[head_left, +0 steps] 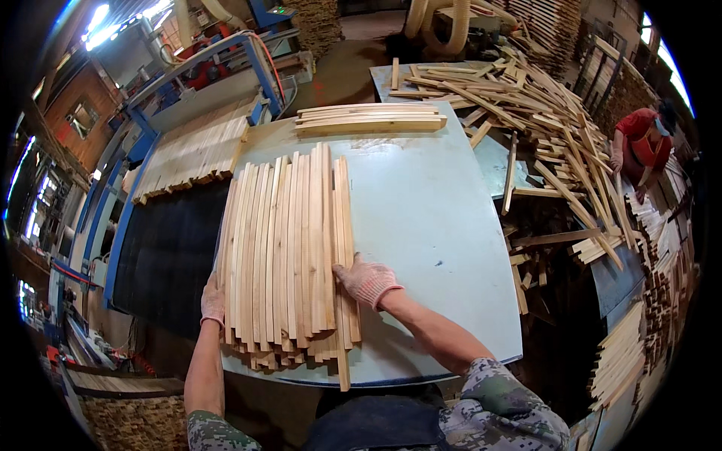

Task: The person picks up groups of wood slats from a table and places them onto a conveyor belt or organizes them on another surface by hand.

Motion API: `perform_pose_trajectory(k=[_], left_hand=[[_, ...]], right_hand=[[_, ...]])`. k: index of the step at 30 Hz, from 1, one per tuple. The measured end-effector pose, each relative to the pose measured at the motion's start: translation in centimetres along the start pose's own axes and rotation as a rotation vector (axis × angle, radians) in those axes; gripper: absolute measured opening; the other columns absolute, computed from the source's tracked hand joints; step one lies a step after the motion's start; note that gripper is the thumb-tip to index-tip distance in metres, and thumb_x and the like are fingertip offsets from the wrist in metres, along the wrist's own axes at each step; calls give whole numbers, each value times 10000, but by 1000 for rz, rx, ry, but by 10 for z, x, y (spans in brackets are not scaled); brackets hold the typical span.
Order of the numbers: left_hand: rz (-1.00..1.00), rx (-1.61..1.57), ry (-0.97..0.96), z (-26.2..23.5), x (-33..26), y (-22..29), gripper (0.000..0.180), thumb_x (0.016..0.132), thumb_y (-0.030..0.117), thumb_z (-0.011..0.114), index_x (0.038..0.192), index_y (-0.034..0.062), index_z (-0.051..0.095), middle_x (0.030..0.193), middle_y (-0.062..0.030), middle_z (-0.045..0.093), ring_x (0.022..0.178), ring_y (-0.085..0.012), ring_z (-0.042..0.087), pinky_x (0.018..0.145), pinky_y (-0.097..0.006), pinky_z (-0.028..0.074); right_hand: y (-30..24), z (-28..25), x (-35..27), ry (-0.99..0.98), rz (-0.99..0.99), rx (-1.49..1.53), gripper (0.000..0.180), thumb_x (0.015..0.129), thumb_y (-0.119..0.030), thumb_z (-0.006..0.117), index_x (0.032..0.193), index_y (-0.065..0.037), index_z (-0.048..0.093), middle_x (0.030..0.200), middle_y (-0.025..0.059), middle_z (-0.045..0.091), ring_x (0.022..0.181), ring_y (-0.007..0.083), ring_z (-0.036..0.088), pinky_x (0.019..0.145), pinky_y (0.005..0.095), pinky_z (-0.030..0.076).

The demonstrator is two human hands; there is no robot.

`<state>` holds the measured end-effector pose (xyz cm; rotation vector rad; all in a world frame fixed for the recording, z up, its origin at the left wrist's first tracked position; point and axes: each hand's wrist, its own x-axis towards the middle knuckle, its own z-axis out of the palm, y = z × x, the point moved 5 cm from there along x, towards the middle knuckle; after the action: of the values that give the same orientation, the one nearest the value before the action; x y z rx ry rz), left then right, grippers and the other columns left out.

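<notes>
A wide bundle of pale wooden strips (282,248) lies side by side on a light blue-grey table (421,225), lengthwise away from me. My left hand (213,299), in a light knitted glove, rests along the bundle's left side with its fingers stretched forward, partly hidden. From the right, my right hand (368,281), gloved the same way, closes on the strips at the right edge, thumb over them. One strip (344,367) there juts out toward me beyond the others. More strip ends show in a lower layer at the near end.
A small row of strips (368,120) lies across the table's far edge. Left are a black conveyor belt (169,252) and a blue-framed machine (263,79) with boards (199,150) on it. A heap of loose strips (526,105) fills the far right, where a person in red (645,146) stands.
</notes>
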<state>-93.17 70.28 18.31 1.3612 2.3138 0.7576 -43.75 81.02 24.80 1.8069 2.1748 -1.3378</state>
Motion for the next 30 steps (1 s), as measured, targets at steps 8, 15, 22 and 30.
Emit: perform_pose_trajectory(k=[8,15,22,30], left_hand=[[-149,332,-54,-3,-31,89,796,1022,622,449,1665,174,312,1294,-286,617,1212,-447,624,1015,-544,490],[-69,375,31,-19,-24,96,599,1024,484,523,1550,199,512,1342,-286,622,1215,-458,626,1039,-533,501],[12,606,-76,-24,-3,152,568,1034,529,454,1372,143,697,1332,-211,671,1180,-415,661,1043,-507,512],[70,30,-328,-8,-7,186,634,982,459,635,1367,-45,617,1264,-283,706,1163,-382,696,1031,-410,533]], right_hand=[[10,-3,-6,95,-4,-72,729,1057,-599,413,1354,57,527,1105,299,743,1094,451,718,1005,533,525],[-3,-20,-8,141,-22,-130,670,1041,-552,458,1371,23,554,1193,289,728,1138,441,702,1010,518,527],[-24,-37,-5,409,-198,48,693,1021,-513,470,1441,32,558,1179,301,726,1094,442,711,1010,499,530],[-72,-23,8,159,67,-79,729,986,-603,506,1168,77,696,1057,291,749,1029,415,736,937,481,565]])
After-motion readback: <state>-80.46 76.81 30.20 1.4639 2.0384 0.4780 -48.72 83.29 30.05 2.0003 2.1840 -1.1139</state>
